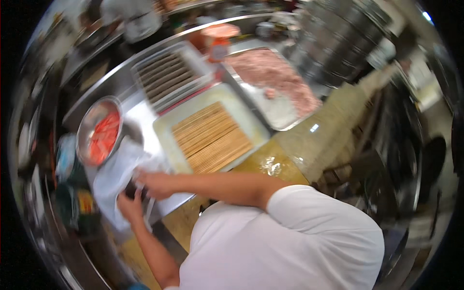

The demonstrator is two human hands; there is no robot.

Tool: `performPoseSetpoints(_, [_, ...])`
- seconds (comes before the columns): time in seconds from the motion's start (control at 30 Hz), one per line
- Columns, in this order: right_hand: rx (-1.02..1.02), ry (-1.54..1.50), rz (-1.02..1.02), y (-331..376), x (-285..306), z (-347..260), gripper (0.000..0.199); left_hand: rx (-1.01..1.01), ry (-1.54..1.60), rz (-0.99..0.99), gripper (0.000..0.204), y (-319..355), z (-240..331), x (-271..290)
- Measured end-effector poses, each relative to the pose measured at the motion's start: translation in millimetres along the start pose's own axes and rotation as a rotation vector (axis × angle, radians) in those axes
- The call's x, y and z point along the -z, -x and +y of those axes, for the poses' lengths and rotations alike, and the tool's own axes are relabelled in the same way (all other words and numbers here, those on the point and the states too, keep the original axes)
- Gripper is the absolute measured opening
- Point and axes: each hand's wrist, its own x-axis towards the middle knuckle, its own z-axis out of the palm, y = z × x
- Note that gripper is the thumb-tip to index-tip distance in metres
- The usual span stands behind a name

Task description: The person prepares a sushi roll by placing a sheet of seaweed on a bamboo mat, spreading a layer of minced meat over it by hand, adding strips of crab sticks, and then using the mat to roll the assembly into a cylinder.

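My left hand [130, 208] and my right hand [157, 184] are close together at a crumpled white plastic bag [113, 181] on the left of the steel counter. The fingers of my right hand are curled at the bag's edge, gripping it. My left hand is bent with its thumb up, closed on something small and dark that blur keeps me from making out. Right of the hands, a bamboo rolling mat [210, 135] lies flat on a pale cutting board [166, 128].
A metal bowl [83, 140] of red-orange strips stands beyond the bag. Behind the board are a tray of dark rolls [166, 77] and an orange-lidded tub [220, 41]. A metal tray [282, 128] holds pink minced food [270, 70]. Large steel containers [338, 38] stand at back right. Another person [135, 19] works far left.
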Motion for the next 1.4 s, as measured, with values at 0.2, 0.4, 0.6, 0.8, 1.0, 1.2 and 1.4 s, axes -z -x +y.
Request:
performPoseSetpoints(0.2, [0.087,0.003,-0.005,13.1,12.1,5.5,0.067,0.109,-0.066,-0.086,0.065,-5.8,44.6,13.5])
performPoseSetpoints(0.4, [0.053,-0.018,0.021,15.5,2.8,1.5,0.069,0.128,-0.216,-0.105,0.064,-7.7,29.7,13.4])
performPoseSetpoints(0.6, [0.04,0.038,-0.026,17.3,10.9,-4.8,0.07,0.051,-0.115,-0.129,0.06,-13.1,11.3,11.6])
performPoseSetpoints(0.8, [0.04,0.026,-0.01,15.3,5.1,-1.8,0.068,0.026,0.027,-0.178,0.046,-21.8,-1.5,10.8])
performPoseSetpoints(1.0, [0.019,0.054,-0.078,13.3,5.7,-6.8,0.061,0.119,0.232,-0.275,0.039,-31.3,-12.1,10.9])
performPoseSetpoints(1.2, [0.053,0.092,-0.111,6.5,-4.3,3.3,0.057,-0.051,0.31,-0.169,0.052,-31.3,-8.7,3.1])
performPoseSetpoints(1.4, [0.047,0.065,-0.15,4.7,-13.9,15.0,0.053,0.053,-0.166,-0.07,0.075,-20.6,44.5,18.6])
